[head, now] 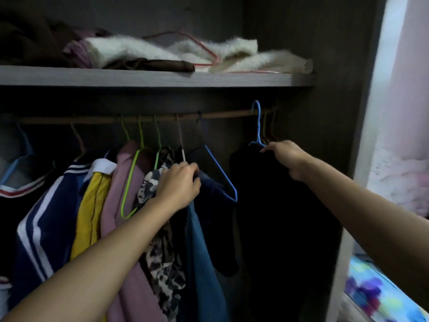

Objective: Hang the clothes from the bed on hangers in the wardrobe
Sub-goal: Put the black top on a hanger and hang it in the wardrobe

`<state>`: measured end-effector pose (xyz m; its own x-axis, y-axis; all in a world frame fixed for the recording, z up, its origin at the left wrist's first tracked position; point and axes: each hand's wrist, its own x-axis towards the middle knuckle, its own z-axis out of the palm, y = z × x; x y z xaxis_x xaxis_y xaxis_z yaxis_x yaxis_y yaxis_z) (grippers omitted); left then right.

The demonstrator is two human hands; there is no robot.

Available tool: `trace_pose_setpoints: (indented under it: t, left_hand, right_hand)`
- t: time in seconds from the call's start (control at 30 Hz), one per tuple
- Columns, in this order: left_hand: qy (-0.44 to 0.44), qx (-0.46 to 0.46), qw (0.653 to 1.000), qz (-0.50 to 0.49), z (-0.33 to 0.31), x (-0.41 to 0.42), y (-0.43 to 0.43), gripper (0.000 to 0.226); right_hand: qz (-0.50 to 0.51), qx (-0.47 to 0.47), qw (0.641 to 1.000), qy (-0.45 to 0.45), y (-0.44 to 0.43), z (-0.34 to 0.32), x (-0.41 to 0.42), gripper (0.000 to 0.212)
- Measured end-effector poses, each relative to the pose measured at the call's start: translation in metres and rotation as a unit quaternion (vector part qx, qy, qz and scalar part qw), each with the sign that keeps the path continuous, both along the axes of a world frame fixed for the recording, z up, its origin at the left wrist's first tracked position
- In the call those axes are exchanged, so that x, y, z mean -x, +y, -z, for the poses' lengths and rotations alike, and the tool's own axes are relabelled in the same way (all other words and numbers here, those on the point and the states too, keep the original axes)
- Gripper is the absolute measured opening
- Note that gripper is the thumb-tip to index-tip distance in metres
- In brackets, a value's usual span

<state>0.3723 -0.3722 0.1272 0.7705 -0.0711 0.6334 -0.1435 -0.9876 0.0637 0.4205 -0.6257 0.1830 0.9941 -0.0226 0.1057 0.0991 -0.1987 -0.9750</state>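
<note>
Inside wardrobe (336,66): left hand (178,187) grips navy garment (213,194); right hand (287,156) pinches black garment (278,217) on blue hanger (257,122).

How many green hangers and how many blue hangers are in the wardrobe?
Green hangers: 3
Blue hangers: 3, one of them held by the right hand
Total: 6
</note>
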Motion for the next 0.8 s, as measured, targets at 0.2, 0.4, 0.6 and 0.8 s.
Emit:
trace_pose_setpoints:
  t: [0.2, 0.4, 0.6, 0.8]
  left_hand:
    - [0.020, -0.051, 0.993, -0.102, -0.010, -0.034, 0.017, 0.030]
    - [0.037, 0.000, 0.995, -0.095, 0.007, -0.046, 0.034, 0.025]
    - [-0.017, 0.002, 0.995, -0.101, 0.003, -0.058, 0.028, 0.028]
    - [-0.094, 0.010, 0.995, -0.021, -0.017, -0.079, -0.008, 0.025]
  right_hand:
    - [-0.011, 0.058, 0.994, -0.089, 0.050, -0.029, -0.098, 0.020]
    - [-0.044, 0.129, 0.984, -0.114, 0.089, 0.005, -0.159, 0.022]
    - [-0.126, 0.230, 0.952, -0.158, 0.086, 0.036, -0.160, 0.033]
    - [0.143, 0.407, 0.866, -0.252, 0.006, 0.001, -0.143, 0.030]
